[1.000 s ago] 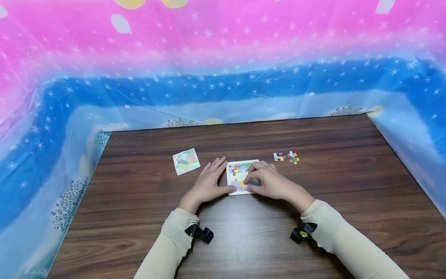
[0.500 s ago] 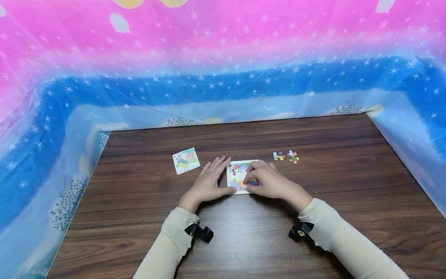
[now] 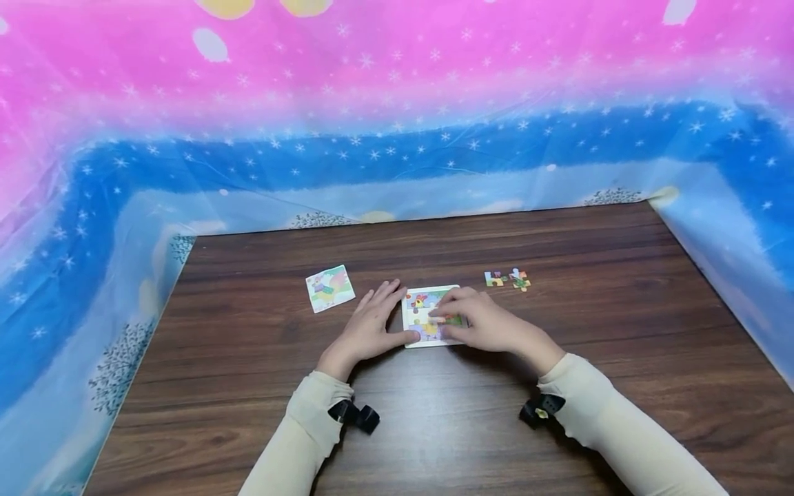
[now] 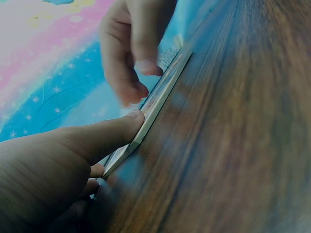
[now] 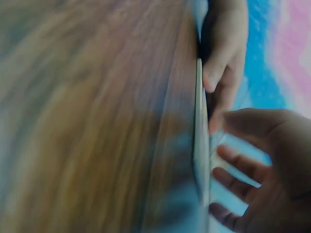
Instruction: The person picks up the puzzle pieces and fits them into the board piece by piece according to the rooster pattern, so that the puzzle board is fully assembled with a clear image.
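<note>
A square picture puzzle board (image 3: 408,342) with a pale rim lies on the table, its colourful pieces covering part of it and a pale band across the middle. My left hand (image 3: 371,327) rests at its left side. The thumb presses on the near left corner, and the fingers reach straight along the left edge. Above the right half of the board, my right hand (image 3: 490,322) hovers with its thumb and fingers apart. I see nothing between them in the right wrist view, where the board (image 5: 200,141) appears edge-on. That hand hides the board's right part.
Several loose jigsaw pieces (image 3: 522,279) lie beyond the right hand. A square picture card (image 3: 329,288) lies to the far left of the board. The dark wooden table (image 3: 428,427) ends at a pink and blue snowflake cloth (image 3: 397,151) behind and at the sides.
My right thumb and fingers have parted and lifted slightly from the puzzle board. The left hand stays in place at the board's left edge.
</note>
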{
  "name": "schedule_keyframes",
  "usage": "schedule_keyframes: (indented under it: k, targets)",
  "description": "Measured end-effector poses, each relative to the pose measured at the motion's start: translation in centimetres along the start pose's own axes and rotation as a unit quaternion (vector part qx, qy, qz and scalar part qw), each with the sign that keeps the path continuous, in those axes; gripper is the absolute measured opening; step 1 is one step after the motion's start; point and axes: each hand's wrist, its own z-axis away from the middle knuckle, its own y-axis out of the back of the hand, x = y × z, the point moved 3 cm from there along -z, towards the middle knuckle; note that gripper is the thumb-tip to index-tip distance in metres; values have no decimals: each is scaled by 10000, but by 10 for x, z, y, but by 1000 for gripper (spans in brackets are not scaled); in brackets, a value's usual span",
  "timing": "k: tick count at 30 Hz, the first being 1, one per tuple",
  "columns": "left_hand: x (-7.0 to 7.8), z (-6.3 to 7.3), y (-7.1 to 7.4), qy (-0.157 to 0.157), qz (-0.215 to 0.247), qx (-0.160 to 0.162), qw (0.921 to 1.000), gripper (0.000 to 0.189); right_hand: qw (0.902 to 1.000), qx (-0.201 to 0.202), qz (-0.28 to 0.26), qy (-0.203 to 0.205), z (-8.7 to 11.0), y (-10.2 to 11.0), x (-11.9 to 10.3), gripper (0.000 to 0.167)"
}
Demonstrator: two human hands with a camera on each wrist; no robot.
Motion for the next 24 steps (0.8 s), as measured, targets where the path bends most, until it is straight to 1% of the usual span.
schedule_keyframes:
  k: [2,3,5,7,9,12,15,18,24]
  targets:
    - [0,0,0,-19,-1,-4,10000,92,9988,300,-380,-21,2,6,13,32]
    - [0,0,0,-28,2,-4,10000,92,9975,464,-513,-115,4,10,21,35]
    - [0,0,0,-52,0,6,10000,93,9941,814,-577,-418,8,22,37,40]
    - [0,0,0,-54,-19,7,10000,94,9885,1109,-662,-782,14,33,55,44]
    - [0,1,0,-50,-49,9,10000,94,9818,1311,-736,-1163,20,42,73,46]
    - [-1,1,-1,-54,-62,-8,10000,94,9751,1376,-706,-1589,30,52,96,42]
    - [-1,0,-2,-74,-44,-13,10000,94,9724,1278,-507,-1885,40,57,108,33]
    - [-2,1,-2,-84,-32,20,10000,93,9722,1202,-382,-1974,44,57,113,27]
    - [-1,1,-1,-51,-80,15,10000,95,9728,1237,-249,-1942,40,50,118,22]
